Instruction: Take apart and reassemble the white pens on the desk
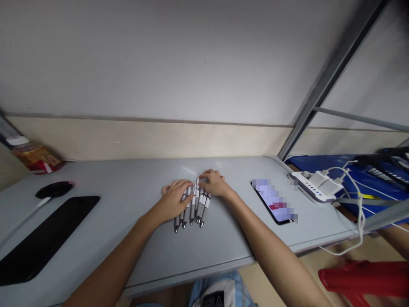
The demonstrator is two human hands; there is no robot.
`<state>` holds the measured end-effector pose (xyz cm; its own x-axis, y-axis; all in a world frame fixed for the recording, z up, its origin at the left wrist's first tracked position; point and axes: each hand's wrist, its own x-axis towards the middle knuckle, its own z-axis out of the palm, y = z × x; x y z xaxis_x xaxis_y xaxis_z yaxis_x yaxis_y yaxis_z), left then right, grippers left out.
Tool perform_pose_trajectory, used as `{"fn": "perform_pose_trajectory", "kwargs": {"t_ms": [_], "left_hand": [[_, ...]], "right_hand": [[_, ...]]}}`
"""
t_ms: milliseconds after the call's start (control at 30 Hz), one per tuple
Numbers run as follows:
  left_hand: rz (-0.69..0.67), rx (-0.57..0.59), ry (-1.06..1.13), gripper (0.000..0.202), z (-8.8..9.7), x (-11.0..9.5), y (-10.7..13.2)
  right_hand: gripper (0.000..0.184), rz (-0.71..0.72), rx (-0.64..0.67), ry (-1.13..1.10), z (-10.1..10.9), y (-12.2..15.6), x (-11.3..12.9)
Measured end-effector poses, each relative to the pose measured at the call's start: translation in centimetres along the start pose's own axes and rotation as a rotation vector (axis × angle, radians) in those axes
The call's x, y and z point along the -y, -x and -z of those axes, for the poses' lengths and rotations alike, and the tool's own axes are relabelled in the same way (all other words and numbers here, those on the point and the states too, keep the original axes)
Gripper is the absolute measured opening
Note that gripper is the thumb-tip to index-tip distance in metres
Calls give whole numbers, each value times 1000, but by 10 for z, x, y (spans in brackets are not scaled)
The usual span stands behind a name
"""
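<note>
Smooth grey tabletop (128, 187) carries our row of slim grey-and-white pens (193, 213), metal tips toward us; our left hand (174, 199) lies flat across them, right hand (214, 183) loosely curled on their far ends.

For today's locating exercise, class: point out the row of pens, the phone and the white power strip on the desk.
pens (191, 213): head view, on the grey barrels near the tips.
phone (275, 204): head view, middle of its lit screen.
power strip (303, 186): head view, white body left of the plugged chargers.
</note>
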<state>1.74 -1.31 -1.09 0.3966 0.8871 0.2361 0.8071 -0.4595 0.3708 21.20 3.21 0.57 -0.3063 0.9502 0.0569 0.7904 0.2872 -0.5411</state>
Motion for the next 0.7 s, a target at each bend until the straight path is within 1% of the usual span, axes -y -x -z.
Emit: {"fn": "perform_pose_trajectory", "kwargs": {"t_ms": [167, 300, 433, 700], "left_hand": [[1, 4, -6, 37, 0, 6, 0], [0, 5, 2, 39, 3, 7, 1], [11, 7, -15, 39, 5, 6, 1], [7, -46, -9, 35, 2, 15, -2]], "right_hand": [[33, 7, -2, -6, 1, 2, 3], [32, 10, -2, -26, 2, 5, 5], [34, 15, -3, -64, 3, 6, 6], [37, 46, 16, -90, 4, 8, 9]]}}
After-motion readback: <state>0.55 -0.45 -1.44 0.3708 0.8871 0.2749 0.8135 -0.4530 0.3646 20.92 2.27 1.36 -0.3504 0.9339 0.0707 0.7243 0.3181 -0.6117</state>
